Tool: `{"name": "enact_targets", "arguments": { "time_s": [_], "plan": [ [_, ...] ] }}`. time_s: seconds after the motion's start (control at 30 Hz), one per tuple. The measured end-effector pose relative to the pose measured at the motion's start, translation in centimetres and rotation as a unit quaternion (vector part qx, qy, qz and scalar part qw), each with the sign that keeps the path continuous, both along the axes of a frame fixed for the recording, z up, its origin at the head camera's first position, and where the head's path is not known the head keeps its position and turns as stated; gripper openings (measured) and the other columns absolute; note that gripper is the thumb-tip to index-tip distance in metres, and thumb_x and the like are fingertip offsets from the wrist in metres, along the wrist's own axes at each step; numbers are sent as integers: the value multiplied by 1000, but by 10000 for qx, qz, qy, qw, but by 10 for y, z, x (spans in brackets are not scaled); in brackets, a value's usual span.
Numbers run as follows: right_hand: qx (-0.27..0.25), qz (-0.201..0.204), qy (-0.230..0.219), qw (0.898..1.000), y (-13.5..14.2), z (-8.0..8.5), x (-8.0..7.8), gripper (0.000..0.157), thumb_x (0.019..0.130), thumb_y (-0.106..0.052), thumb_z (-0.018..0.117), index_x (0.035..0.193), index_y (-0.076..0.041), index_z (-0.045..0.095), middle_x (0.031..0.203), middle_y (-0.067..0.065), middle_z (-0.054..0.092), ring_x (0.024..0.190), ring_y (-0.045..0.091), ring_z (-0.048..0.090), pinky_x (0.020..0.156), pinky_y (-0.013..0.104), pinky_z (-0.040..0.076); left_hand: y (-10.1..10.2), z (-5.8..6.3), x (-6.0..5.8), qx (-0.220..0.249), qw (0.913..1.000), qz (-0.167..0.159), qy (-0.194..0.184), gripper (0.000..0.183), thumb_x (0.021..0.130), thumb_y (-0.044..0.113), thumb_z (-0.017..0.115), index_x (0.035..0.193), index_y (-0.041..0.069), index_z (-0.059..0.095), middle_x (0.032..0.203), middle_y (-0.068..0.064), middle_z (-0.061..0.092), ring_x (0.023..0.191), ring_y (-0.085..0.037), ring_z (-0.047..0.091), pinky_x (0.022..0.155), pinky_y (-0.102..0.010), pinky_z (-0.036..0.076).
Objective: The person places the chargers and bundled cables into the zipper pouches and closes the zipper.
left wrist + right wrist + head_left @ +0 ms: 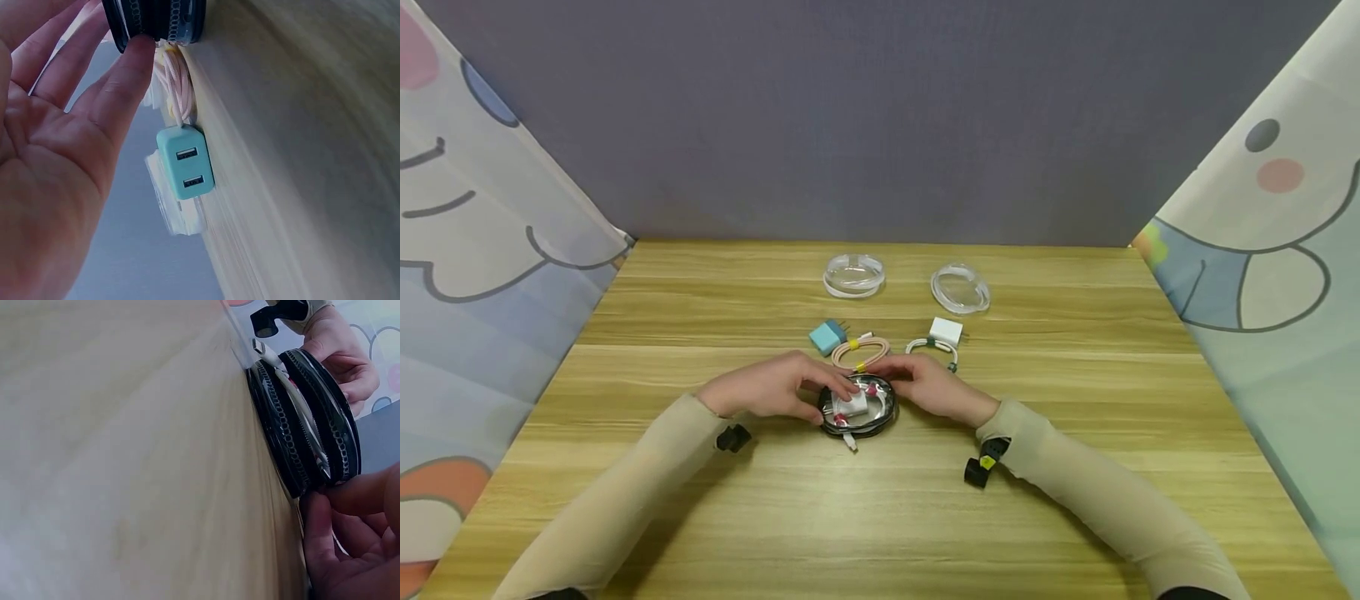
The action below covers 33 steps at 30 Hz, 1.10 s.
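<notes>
A round clear zip case (865,427) with black edging lies in front of me, a white charger (852,405) and a white cable with pink ties showing through its top. Its zip is open along the near side, and the cable's plug (259,347) pokes out between the two halves. My left hand (778,385) holds the case from the left, thumb at its rim and fingers over the top. On the opposite side, my right hand (936,388) pinches the rim between thumb and finger (359,495).
Beyond the case are a turquoise two-port charger (185,164), a coiled pink cable (842,354), a white charger (946,331) and a coiled white cable (953,354). Farther back on the wooden table (1075,333) sit two round clear cases, left (853,292) and right (973,307). A grey panel (880,125) stands behind.
</notes>
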State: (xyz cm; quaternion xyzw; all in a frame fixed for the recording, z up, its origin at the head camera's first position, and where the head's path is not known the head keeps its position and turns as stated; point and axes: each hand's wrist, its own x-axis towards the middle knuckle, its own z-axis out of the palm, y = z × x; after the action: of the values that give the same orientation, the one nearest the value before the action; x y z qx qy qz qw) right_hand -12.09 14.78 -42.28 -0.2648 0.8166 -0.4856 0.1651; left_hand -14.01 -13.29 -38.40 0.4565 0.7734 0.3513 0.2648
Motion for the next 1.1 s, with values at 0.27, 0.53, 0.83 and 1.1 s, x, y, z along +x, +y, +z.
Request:
{"name": "enact_targets", "arguments": {
  "time_s": [0.27, 0.53, 0.83, 1.1],
  "plan": [
    [487, -159, 550, 9972, -3, -3, -3, 31, 91, 5, 62, 117, -7, 72, 103, 3, 72, 97, 15, 65, 89, 32, 51, -1, 1, 2, -13, 10000, -77, 39, 49, 80, -3, 77, 125, 13, 71, 140, 4, 57, 138, -20, 43, 114, -44, 31],
    [1115, -200, 1134, 9871, -9, 3, -1, 21, 93, 2, 63, 109, -6, 74, 99, 3, 71, 94, 16, 64, 86, 34, 51, 2, 6, 7, -59, 9976, -377, 580, 50, 77, -1, 79, 124, 14, 71, 147, 3, 51, 144, -25, 33, 114, -47, 30],
    [1729, -131, 1596, 9718, -9, 14, 1, 16, 97, -1, 59, 104, -2, 73, 103, 9, 69, 100, 24, 64, 91, 40, 50, 8, 5, 13, -696, 9789, -801, 1745, 64, 81, 11, 83, 140, 22, 61, 160, 7, 31, 148, -33, 22, 111, -48, 35],
    [2086, -176, 1547, 9655, -9, 15, -4, 15, 99, -6, 59, 97, -10, 72, 90, 0, 68, 80, 13, 61, 76, 34, 51, 14, 2, 11, -818, 9612, -1106, 2390, 83, 80, 8, 82, 152, 29, 45, 164, 10, 19, 147, -28, 26, 108, -43, 40]
  ]
}}
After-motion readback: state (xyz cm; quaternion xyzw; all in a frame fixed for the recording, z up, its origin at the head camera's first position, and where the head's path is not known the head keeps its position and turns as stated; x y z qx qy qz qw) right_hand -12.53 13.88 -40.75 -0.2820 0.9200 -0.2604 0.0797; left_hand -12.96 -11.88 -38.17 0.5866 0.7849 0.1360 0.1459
